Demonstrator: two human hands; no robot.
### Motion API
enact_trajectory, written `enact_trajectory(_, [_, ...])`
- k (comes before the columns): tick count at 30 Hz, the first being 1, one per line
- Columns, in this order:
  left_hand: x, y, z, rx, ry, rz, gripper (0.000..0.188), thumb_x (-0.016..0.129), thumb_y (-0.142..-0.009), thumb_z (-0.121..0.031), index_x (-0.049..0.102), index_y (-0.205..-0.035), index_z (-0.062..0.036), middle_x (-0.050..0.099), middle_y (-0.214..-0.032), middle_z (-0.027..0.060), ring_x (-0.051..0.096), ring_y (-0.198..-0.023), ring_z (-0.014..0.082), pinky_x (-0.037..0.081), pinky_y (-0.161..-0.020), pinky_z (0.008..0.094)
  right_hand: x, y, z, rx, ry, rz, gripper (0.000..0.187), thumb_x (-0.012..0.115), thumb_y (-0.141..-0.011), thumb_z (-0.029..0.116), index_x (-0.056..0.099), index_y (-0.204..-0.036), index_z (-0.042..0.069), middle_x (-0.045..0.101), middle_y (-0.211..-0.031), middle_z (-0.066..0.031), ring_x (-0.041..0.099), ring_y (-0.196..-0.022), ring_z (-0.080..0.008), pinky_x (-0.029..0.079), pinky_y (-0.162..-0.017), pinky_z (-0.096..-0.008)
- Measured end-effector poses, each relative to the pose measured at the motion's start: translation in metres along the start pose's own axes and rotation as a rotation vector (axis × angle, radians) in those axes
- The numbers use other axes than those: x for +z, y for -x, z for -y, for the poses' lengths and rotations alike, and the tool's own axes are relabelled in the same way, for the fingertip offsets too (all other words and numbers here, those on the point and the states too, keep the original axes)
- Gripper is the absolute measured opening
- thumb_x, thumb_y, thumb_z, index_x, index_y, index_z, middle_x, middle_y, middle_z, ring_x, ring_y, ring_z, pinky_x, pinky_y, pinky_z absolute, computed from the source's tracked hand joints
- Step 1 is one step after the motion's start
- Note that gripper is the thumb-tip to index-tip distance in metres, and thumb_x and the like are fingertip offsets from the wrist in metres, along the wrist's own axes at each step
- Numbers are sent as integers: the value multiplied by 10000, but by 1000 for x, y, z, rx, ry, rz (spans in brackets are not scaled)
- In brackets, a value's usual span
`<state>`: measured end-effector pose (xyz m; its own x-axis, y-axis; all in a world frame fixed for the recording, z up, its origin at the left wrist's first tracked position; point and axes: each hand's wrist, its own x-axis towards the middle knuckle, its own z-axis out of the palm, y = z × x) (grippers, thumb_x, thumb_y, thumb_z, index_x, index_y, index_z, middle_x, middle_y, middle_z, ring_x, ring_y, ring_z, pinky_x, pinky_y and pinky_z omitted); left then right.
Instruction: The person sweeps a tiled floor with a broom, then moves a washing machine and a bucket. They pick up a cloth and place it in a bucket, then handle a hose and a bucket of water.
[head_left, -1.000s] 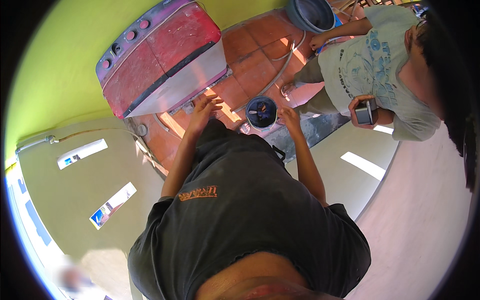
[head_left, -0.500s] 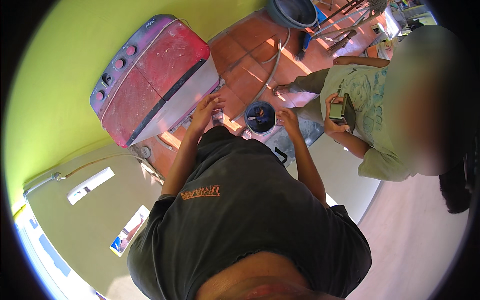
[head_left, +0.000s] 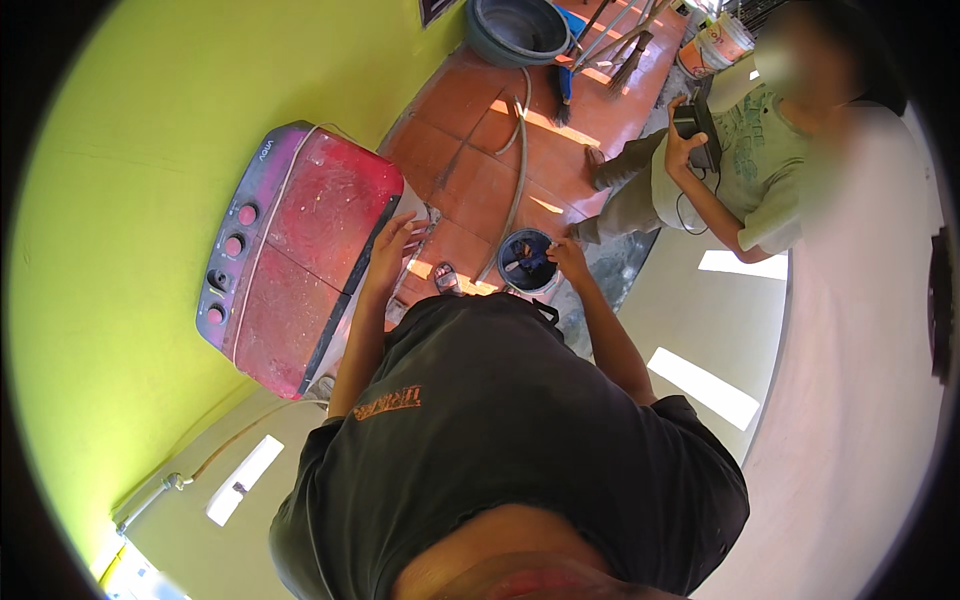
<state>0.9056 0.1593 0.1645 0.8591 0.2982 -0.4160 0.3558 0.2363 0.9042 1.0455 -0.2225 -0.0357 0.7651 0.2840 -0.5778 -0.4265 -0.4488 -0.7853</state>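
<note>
My left hand (head_left: 396, 245) hangs in the air with its fingers apart, holding nothing. It is nearest to the edge of a twin-tub washing machine (head_left: 310, 210) with dusty red lids and a purple panel with pink knobs. My right hand (head_left: 570, 260) is raised with loosely bent fingers and nothing visible in it. Its fingertips overlap the rim of a dark bucket (head_left: 505, 270) in the picture; I cannot tell whether they touch. Inside the bucket lie small items, one pale, too small to name.
To the right a person (head_left: 740, 170) stands holding a dark device (head_left: 697, 135) with a cable. A hose (head_left: 521, 170) runs over the terracotta tiles (head_left: 455, 130). Farther off are a large grey tub (head_left: 515, 35), brooms (head_left: 630, 65) and paint pails (head_left: 715, 45). A yellow-green wall (head_left: 130, 200) borders the left.
My view has turned, shifting the washing machine lower in the picture. My right hand's fingers are more bent than before. The other person has moved up and right in view, still holding the device.
</note>
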Motion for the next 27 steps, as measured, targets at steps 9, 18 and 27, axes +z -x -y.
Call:
enact_trajectory(9, [-26, -53, -23, 0, -111, 145, 382, 457, -1034, -269, 497, -1356, -67, 623, -1275, 108, 596, -1139, 214, 439, -975, 362, 3, 106, -180, 866, -178, -221, 350, 554, -952, 363, 561, -1233, 155, 669, -1061, -111, 632, -966, -272, 447, -887, -512])
enact_trajectory(18, [12, -126, -43, -3, -150, 319, 366, 491, -1021, -232, 518, -1339, -53, 639, -1235, 108, 619, -1083, 181, 460, -949, 328, 50, 146, -171, 868, -298, -281, 387, 576, -952, 350, 519, -1274, 145, 662, -1071, -124, 630, -1022, -288, 457, -858, -515])
enact_trajectory(27, [75, -243, -54, 49, -137, 412, 357, 498, -1022, -209, 515, -1326, -20, 650, -1180, 125, 624, -1087, 205, 475, -967, 340, 1, 14, -110, 654, -283, -401, 472, 619, -929, 308, 482, -1345, 131, 686, -999, -101, 660, -871, -246, 475, -753, -453])
